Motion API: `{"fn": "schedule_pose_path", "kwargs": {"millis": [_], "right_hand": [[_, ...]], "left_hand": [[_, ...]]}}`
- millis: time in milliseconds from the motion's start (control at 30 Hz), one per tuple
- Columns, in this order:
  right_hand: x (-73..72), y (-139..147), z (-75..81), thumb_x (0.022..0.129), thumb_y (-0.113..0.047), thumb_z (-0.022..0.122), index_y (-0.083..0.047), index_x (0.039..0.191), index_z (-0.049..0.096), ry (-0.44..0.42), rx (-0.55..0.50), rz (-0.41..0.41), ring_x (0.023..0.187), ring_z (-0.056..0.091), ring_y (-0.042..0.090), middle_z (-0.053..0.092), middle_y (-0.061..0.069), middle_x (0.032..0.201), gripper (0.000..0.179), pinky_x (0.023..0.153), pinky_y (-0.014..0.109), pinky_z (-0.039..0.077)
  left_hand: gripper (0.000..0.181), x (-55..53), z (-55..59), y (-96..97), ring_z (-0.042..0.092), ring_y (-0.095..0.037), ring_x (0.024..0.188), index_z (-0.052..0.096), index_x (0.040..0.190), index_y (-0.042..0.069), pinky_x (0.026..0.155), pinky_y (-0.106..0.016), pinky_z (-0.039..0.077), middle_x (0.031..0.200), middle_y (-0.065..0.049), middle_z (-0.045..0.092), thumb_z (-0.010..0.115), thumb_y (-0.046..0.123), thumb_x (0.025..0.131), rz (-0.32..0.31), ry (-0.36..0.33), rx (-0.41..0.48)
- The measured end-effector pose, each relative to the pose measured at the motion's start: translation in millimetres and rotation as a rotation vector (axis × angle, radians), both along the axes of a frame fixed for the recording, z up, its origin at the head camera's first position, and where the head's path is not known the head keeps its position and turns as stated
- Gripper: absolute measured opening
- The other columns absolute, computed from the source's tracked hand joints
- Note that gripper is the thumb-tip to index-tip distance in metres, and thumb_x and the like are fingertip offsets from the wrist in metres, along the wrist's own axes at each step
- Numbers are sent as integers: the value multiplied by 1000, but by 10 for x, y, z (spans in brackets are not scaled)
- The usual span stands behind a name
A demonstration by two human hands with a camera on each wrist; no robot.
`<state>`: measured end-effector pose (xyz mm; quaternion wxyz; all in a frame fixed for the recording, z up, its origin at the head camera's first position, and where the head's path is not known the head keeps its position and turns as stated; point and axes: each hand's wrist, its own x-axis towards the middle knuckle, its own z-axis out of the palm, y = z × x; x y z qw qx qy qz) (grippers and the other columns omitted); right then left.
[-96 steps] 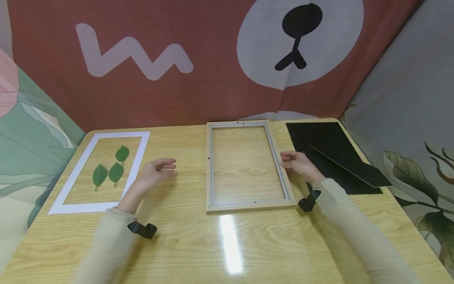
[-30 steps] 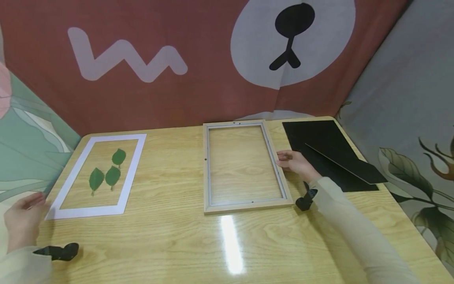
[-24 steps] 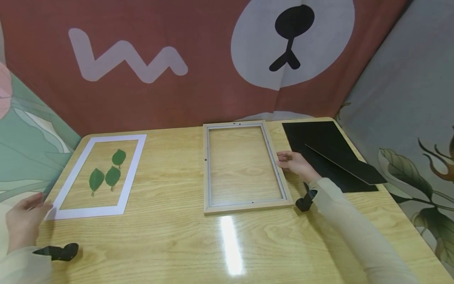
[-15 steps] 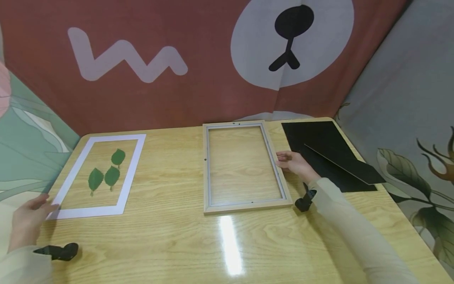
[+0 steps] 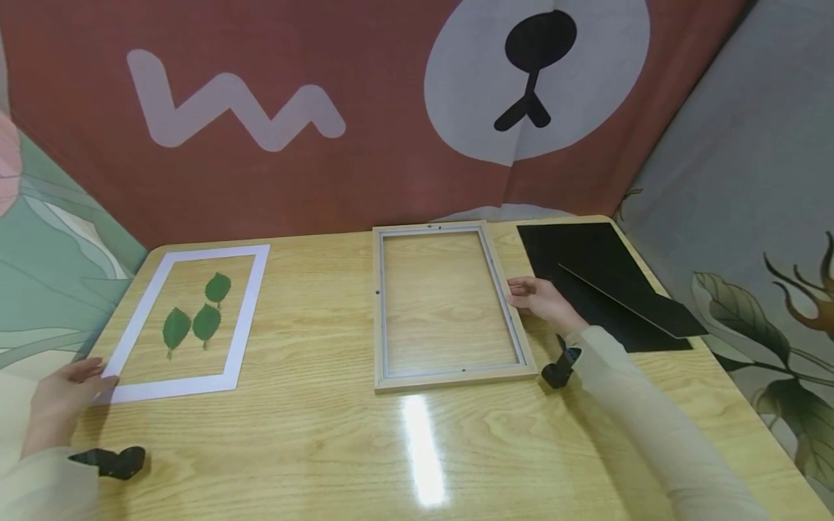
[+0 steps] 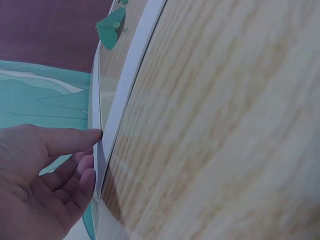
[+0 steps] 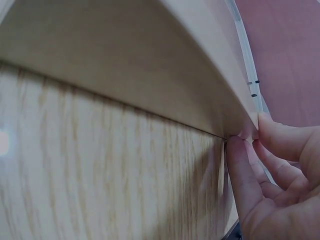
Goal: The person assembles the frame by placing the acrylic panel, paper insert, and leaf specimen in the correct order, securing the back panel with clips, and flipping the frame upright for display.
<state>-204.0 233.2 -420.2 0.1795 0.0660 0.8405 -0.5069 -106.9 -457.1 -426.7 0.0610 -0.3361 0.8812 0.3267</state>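
Observation:
A white picture mat [image 5: 246, 318] lies at the left of the table, three green leaves [image 5: 177, 328] inside its window. At its near left corner my left hand [image 5: 61, 401] pinches the border; the left wrist view shows a fingertip on top of the mat [image 6: 131, 75] and other fingers at its edge. In the middle lies a light wooden picture frame [image 5: 449, 379] with an inner groove and small dark tabs. My right hand [image 5: 541, 298] holds its right side; in the right wrist view, curled fingers [image 7: 287, 142] grip the edge, one on top and another low at the side.
To the right of the frame, a black board [image 5: 573, 246] lies flat with a second black piece [image 5: 641, 300] slanted over it, jutting past the table's right edge. A red printed cloth [image 5: 365, 188] hangs behind the wooden table [image 5: 313, 449].
My left hand has gone from mid-table to the mat's near left corner and taken hold. The mat's near side has shifted slightly right; the leaves and my right hand stay put.

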Motion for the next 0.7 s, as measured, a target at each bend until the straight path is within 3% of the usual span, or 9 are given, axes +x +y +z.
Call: {"fn": "schedule_pose_path", "kwargs": {"millis": [167,333,500,700], "right_hand": [[10,-9,-7,98,-10,50,2,144,35,-4,1,-5,129,44,33,40,26,143,50,110,45,41],[7,-25,-13,98,-9,51,2,143,36,-4,-3,-13,127,45,32,41,26,142,49,110,45,42],[6,-26,-21,98,-9,51,2,144,36,2,-8,-8,127,45,31,41,26,142,49,110,45,42],[6,-10,-39,98,-11,51,2,143,36,11,3,0,126,45,32,42,26,141,50,110,45,42]], "left_hand": [[63,-21,-77,-49,37,-49,127,26,144,-11,93,-55,44,144,-36,33,55,12,94,-23,-2,-60],[64,-49,-190,-186,39,-49,126,27,144,-11,95,-56,43,143,-36,34,57,15,93,-41,2,-70],[66,-37,-252,-306,34,-48,129,24,147,-6,100,-57,40,147,-34,30,53,23,96,-53,13,-33],[75,9,-289,-417,19,-51,138,14,150,-4,111,-63,27,152,-33,17,52,32,96,-83,13,61]]}}
